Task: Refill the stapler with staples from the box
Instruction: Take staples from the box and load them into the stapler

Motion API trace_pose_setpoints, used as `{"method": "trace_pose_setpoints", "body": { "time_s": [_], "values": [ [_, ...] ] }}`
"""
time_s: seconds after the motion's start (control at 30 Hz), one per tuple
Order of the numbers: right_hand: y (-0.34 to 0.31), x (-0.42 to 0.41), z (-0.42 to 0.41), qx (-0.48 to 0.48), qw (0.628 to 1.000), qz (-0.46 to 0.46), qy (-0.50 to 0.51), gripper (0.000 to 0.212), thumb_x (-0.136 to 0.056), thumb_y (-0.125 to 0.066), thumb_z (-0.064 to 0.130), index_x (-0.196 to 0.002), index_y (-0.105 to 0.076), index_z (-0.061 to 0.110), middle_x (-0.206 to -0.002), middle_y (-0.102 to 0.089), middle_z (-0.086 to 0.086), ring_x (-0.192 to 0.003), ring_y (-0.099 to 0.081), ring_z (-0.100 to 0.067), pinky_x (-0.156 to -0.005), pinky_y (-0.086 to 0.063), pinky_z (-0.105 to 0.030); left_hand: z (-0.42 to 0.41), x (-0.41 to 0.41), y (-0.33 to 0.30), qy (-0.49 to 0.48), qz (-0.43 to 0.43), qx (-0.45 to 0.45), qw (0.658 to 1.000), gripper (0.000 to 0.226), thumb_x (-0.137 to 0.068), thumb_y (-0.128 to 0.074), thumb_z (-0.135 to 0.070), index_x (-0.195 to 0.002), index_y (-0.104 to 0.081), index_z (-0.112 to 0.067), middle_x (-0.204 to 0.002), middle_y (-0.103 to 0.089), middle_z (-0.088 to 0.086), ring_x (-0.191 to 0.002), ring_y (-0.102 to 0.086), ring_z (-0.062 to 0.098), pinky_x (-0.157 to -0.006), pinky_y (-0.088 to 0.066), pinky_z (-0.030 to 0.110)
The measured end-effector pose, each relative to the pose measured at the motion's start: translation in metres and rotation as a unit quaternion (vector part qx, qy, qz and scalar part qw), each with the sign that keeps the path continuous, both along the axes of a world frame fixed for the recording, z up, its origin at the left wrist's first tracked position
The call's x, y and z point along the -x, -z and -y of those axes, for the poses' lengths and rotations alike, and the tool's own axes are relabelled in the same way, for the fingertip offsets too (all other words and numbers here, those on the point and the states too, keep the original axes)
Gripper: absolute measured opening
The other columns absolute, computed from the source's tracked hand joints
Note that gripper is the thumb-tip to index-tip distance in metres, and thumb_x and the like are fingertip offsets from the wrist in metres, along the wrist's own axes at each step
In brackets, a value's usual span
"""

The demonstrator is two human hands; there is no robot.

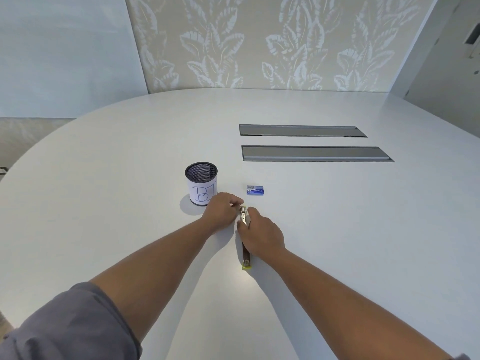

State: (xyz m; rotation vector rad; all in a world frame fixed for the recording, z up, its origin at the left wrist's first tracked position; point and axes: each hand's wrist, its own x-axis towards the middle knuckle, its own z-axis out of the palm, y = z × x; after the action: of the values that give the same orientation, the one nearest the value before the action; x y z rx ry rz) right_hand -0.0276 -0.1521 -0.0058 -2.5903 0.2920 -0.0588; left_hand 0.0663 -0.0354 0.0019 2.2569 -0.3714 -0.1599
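The stapler [245, 258] lies flat on the white table [104, 178], swung open lengthwise, its metal staple channel pointing away from me and its yellow-edged end nearest me. My right hand [259, 235] grips the middle of the stapler from the right. My left hand [222, 211] pinches at the far metal end from the left; whether staples are between those fingers is hidden. A small blue staple box [255, 190] rests closed on the table just beyond both hands.
A black mesh pen cup [201, 187] with a white paper label stands left of the staple box, close behind my left hand. Two grey recessed cable flaps [311, 154] sit farther back on the right. A patterned wall panel borders the table's far edge.
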Motion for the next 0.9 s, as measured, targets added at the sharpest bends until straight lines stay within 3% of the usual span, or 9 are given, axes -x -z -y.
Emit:
{"method": "trace_pose_setpoints", "body": {
  "time_s": [0.1, 0.2, 0.27, 0.43, 0.57, 0.7, 0.9],
  "values": [
    [-0.005, -0.002, 0.01, -0.039, 0.999, -0.021, -0.028, 0.042, -0.089, -0.048, 0.037, -0.131, -0.043, 0.034, -0.089, -0.068, 0.002, -0.086, -0.064, -0.027, -0.07, -0.049, -0.037, -0.005, -0.002, 0.001, 0.012, 0.046, -0.025, 0.999, 0.024, -0.092, -0.061, -0.006, -0.111, -0.075, -0.01, -0.118, -0.069, 0.006, -0.113, -0.062, 0.02, -0.092, -0.042, 0.021],
    [-0.008, -0.006, 0.02, -0.086, 0.994, -0.034, -0.061, 0.05, -0.087, -0.056, 0.035, -0.136, -0.047, 0.039, -0.081, -0.071, 0.009, -0.086, -0.065, -0.016, -0.08, -0.054, -0.039, -0.008, -0.002, 0.001, 0.053, 0.084, -0.07, 0.993, 0.024, -0.092, -0.061, -0.008, -0.11, -0.076, -0.01, -0.115, -0.07, 0.008, -0.109, -0.064, 0.023, -0.094, -0.05, 0.031],
    [-0.009, -0.009, 0.025, -0.105, 0.99, -0.042, -0.079, 0.053, -0.087, -0.061, 0.036, -0.138, -0.048, 0.04, -0.077, -0.07, 0.013, -0.083, -0.065, -0.01, -0.079, -0.054, -0.037, -0.008, -0.002, 0.001, 0.063, 0.089, -0.08, 0.991, 0.023, -0.092, -0.062, -0.009, -0.11, -0.076, -0.011, -0.114, -0.07, 0.007, -0.107, -0.065, 0.025, -0.095, -0.052, 0.039],
    [-0.009, -0.012, 0.031, -0.144, 0.984, -0.045, -0.093, 0.055, -0.087, -0.07, 0.034, -0.14, -0.053, 0.034, -0.075, -0.069, 0.008, -0.075, -0.062, -0.01, -0.073, -0.051, -0.034, -0.006, -0.001, 0.004, 0.048, 0.1, -0.065, 0.992, 0.024, -0.092, -0.066, -0.016, -0.114, -0.076, -0.016, -0.113, -0.068, 0.005, -0.106, -0.064, 0.021, -0.092, -0.051, 0.034],
    [-0.01, -0.014, 0.033, -0.161, 0.982, -0.044, -0.091, 0.053, -0.088, -0.073, 0.03, -0.138, -0.055, 0.031, -0.083, -0.073, 0.002, -0.067, -0.06, -0.009, -0.069, -0.049, -0.031, -0.007, 0.0, 0.007, 0.045, 0.106, -0.052, 0.992, 0.021, -0.091, -0.066, -0.016, -0.108, -0.079, -0.019, -0.108, -0.067, 0.005, -0.102, -0.063, 0.021, -0.088, -0.051, 0.034],
    [-0.01, -0.014, 0.033, -0.168, 0.981, -0.039, -0.085, 0.041, -0.087, -0.075, 0.027, -0.125, -0.061, 0.028, -0.085, -0.073, -0.003, -0.068, -0.061, -0.014, -0.074, -0.053, -0.04, -0.008, -0.001, 0.006, 0.064, 0.115, -0.064, 0.989, 0.021, -0.091, -0.066, -0.013, -0.106, -0.079, -0.018, -0.107, -0.067, 0.005, -0.101, -0.064, 0.022, -0.088, -0.053, 0.037],
    [-0.007, -0.01, 0.03, -0.17, 0.983, -0.011, -0.065, 0.022, -0.085, -0.075, 0.027, -0.103, -0.063, 0.031, -0.072, -0.068, 0.003, -0.08, -0.07, -0.02, -0.074, -0.052, -0.041, -0.007, -0.002, 0.005, 0.076, 0.117, -0.086, 0.987, 0.017, -0.091, -0.066, -0.013, -0.103, -0.078, -0.013, -0.11, -0.066, 0.006, -0.104, -0.063, 0.022, -0.093, -0.051, 0.039]
  ]
}}
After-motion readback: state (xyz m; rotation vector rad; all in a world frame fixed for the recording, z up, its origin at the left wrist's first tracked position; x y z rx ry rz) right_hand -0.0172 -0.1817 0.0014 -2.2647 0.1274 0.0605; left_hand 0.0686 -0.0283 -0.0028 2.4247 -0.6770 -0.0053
